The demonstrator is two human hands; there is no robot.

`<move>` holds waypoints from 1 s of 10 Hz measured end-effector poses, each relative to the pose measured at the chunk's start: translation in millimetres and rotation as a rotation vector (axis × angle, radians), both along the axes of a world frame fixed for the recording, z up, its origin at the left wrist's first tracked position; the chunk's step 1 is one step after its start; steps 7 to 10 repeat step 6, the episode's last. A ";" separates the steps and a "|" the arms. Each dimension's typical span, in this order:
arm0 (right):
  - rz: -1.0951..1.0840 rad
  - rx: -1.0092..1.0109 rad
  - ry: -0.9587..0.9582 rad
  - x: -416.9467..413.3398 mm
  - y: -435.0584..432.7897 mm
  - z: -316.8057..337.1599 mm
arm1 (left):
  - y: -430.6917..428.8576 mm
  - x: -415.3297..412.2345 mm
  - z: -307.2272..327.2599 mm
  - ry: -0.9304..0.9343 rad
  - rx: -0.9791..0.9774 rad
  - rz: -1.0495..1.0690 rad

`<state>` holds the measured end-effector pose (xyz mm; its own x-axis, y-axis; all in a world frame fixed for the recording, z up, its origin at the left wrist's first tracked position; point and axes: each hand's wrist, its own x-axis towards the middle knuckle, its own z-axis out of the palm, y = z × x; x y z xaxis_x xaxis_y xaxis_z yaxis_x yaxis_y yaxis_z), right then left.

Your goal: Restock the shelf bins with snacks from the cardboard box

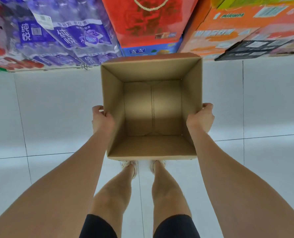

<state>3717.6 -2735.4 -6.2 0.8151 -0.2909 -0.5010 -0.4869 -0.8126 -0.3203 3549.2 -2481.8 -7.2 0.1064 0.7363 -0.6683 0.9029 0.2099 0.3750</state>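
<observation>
While left hand (102, 120) grips cardboard box (151, 146) by left wall, right hand (201, 118) clasping right wall

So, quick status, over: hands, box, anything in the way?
Left hand and right hand grip cardboard box by its sides. Box open, empty. Nothing blocks it; bottled-water packs stacked ahead.

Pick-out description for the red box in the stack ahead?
Look past the far edge of the empty cardboard box to the row of stacked goods. The red box sits mid-row on a blue carton, purple bottle packs left, orange cartons right. Only it has a rope handle.
</observation>
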 end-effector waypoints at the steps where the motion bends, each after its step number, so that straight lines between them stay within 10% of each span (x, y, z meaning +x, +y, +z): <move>1: 0.050 -0.004 0.014 24.5 19.5 -29.6 | 9.0 25.0 -32.4 -0.053 -0.023 0.080; 5: 0.347 -0.154 -0.010 34.1 79.2 -26.4 | 13.8 59.4 -27.6 0.074 -0.087 -0.307; 6: 0.452 0.172 -0.084 14.5 113.5 16.7 | 20.8 55.9 10.6 -0.104 -0.022 -0.320; 10: 0.452 0.172 -0.084 14.5 113.5 16.7 | 20.8 55.9 10.6 -0.104 -0.022 -0.320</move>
